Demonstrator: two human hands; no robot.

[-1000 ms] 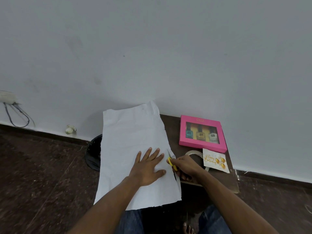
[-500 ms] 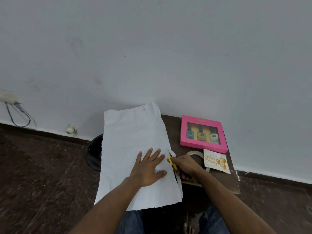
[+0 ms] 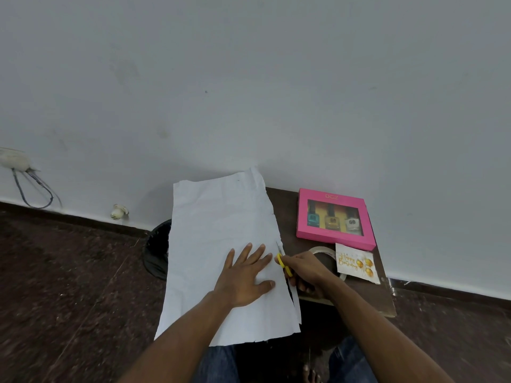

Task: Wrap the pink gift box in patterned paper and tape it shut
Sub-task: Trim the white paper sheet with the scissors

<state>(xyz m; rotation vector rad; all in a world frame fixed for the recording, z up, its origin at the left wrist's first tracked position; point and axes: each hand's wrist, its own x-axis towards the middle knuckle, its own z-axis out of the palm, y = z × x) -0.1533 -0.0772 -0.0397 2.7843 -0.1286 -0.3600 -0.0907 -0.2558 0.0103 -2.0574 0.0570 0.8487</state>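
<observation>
Little has moved since the earlier frames: both hands sit almost where they were, and the scissor blades have crept only slightly further along the paper's right edge.

At about 9 o'clock on the floor, a dark bin (image 3: pixel 156 250) peeks out from under the wrapping paper (image 3: pixel 218 225), which lies with its plain white side up, draped over the small brown table (image 3: pixel 287 217). Left hand (image 3: pixel 244 275) lies flat on the sheet with fingers spread wide, pressing it down. Just to its right, the right hand (image 3: pixel 305 270) is curled round yellow-handled scissors (image 3: pixel 282 259), blades pointing toward 12 o'clock, a narrow strip already parted below them. Further right, at roughly 3 o'clock, a roll of clear tape (image 3: pixel 322 250) sits partly behind that hand, touching a birthday card (image 3: pixel 356 263). Beyond them, at 1 o'clock, the pink gift box (image 3: pixel 333 217) rests unwrapped, well apart from the sheet.

By my reckoning the task is early: trimming is under way; placing the box, folding and taping all remain.
</observation>
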